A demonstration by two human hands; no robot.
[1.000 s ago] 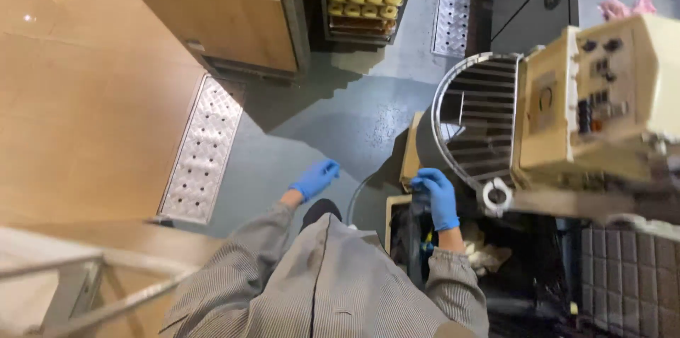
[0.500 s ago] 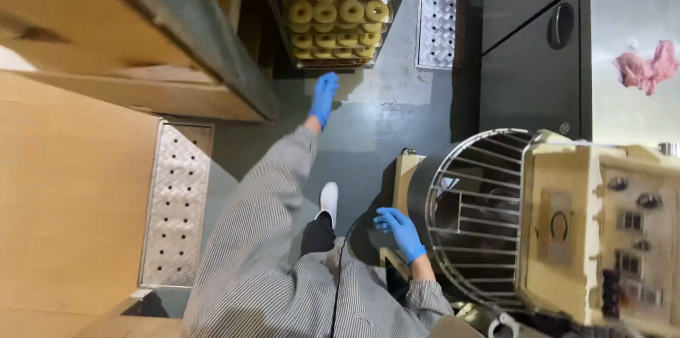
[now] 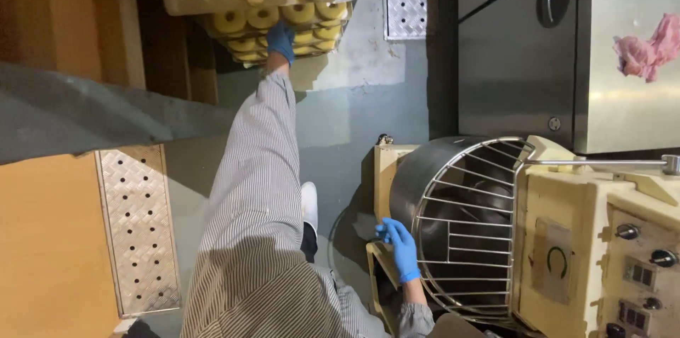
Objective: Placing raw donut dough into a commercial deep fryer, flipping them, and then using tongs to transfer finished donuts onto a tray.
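The left hand, in a blue glove, is stretched far out on a striped sleeve to a rack of trays loaded with pale dough rings. It is laid against the front edge of a lower tray, just under the top tray's lip; whether the fingers are closed on that edge cannot be told. The right hand, also gloved, is rested with loosely spread fingers on the rim of a steel mixer bowl, at the edge of its wire guard; nothing is held in it. A strip of grey floor is left open between rack and mixer. It is bounded on one side by a perforated metal plate and on the other by a dark steel cabinet.
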